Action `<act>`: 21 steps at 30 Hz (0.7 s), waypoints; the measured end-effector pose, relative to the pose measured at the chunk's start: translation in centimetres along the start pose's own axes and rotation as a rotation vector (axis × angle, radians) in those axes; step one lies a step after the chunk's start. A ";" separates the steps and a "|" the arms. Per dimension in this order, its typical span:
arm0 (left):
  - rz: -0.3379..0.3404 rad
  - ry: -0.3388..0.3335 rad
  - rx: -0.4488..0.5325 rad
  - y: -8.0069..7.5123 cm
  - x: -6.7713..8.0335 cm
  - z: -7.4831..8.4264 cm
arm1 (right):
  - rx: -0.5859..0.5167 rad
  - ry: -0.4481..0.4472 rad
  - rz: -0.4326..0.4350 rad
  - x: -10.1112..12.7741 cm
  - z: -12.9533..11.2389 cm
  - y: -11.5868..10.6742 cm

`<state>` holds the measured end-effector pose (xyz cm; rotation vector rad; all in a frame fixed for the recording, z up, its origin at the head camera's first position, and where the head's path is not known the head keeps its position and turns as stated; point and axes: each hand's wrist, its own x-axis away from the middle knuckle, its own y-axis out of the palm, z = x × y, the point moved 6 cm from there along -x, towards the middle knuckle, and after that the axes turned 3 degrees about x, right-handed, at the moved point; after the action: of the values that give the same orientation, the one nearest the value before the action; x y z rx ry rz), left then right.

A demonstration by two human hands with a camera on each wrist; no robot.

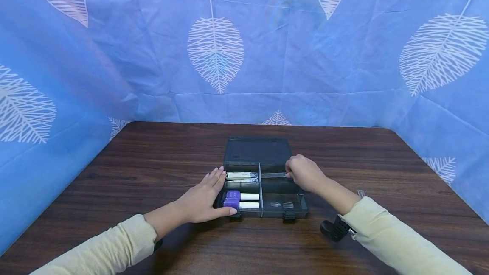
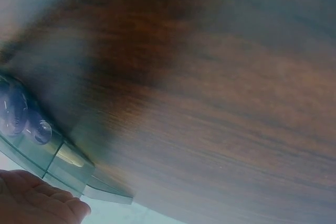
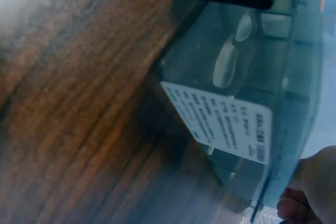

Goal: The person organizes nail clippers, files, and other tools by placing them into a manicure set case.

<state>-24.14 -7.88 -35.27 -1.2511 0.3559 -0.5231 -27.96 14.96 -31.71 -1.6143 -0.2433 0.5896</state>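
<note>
A dark see-through organizer box [image 1: 267, 213] lies on the table with its lid [image 1: 257, 150] raised at the back. My left hand [image 1: 204, 198] rests along its left side, fingers extended and thumb at the front corner. My right hand [image 1: 305, 173] pinches one end of a thin see-through strip [image 1: 274, 175], which lies crosswise over the right half. Two nail clippers [image 1: 241, 175] sit back left in the box. In front of them lie two purple nail polish bottles [image 1: 231, 198] with white caps. Two small clear nail tips [image 1: 275, 203] lie front right.
A lengthwise wall [image 1: 260, 190] splits the box into left and right halves. Black latches [image 1: 289, 216] stick out from its front edge. A printed label [image 3: 223, 119] shows on the box in the right wrist view. Blue leaf-patterned cloth [image 1: 248, 54] surrounds the brown table [image 1: 172, 147].
</note>
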 end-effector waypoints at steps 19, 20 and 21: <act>0.005 0.003 -0.005 0.0 0.0 -0.1 | 0.063 0.025 -0.087 -0.7 0.4 1.3; 0.006 0.003 -0.006 0.0 0.0 -0.1 | 0.054 0.020 -0.075 -0.6 0.4 1.2; 0.007 0.005 -0.007 0.0 0.0 -0.1 | 0.044 0.015 -0.062 -0.5 0.4 1.1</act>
<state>-24.14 -7.94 -35.32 -1.2556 0.3661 -0.5193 -28.80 14.95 -32.67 -1.5626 -0.2664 0.5315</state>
